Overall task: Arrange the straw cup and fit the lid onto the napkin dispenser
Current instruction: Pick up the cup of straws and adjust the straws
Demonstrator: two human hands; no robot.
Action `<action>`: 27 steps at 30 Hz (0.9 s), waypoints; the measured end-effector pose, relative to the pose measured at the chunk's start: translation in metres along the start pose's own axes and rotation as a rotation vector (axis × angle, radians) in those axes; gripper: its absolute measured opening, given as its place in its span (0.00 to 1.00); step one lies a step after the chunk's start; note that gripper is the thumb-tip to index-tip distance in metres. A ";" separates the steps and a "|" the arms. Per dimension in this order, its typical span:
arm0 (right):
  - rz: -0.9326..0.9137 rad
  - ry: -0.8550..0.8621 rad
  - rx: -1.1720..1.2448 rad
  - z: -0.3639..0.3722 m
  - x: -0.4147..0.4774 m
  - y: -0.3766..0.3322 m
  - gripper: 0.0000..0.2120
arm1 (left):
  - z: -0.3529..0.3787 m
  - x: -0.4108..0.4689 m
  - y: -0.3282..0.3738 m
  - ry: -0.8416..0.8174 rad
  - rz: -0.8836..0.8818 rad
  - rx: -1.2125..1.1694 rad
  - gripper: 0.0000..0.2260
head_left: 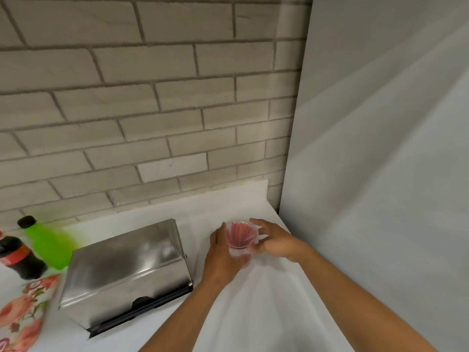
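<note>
A clear plastic straw cup (239,240) full of pink straws stands on the white counter (266,301), near the right-hand wall. My left hand (222,257) wraps its left side and my right hand (272,241) grips its right side and rim. Left of the cup lies the stainless steel napkin dispenser (127,270), its shiny lid lying on top and a dark slot showing along its front edge.
A green bottle (48,242) with a black cap and a dark cola bottle (19,257) stand at the far left. A floral-print package (22,313) lies at the lower left. A tiled wall runs behind and a plain grey wall (380,174) closes the right side.
</note>
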State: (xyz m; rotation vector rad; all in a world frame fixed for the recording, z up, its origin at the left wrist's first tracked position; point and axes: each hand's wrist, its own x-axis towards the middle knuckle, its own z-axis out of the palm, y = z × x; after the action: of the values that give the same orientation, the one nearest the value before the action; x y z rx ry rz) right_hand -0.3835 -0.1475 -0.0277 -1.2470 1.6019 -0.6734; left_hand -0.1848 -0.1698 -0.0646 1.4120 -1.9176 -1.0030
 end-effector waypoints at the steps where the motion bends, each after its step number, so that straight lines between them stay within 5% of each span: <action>1: 0.004 -0.001 -0.001 -0.003 0.006 -0.002 0.47 | 0.000 0.006 0.001 0.001 -0.010 -0.003 0.55; 27: 0.038 -0.010 -0.066 -0.037 0.116 -0.040 0.44 | 0.001 0.118 0.009 0.103 -0.102 0.055 0.55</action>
State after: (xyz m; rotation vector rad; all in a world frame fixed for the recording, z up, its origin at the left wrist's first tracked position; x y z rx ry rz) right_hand -0.4022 -0.2738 -0.0195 -1.2619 1.6475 -0.5940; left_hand -0.2259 -0.2808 -0.0577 1.5748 -1.8274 -0.9115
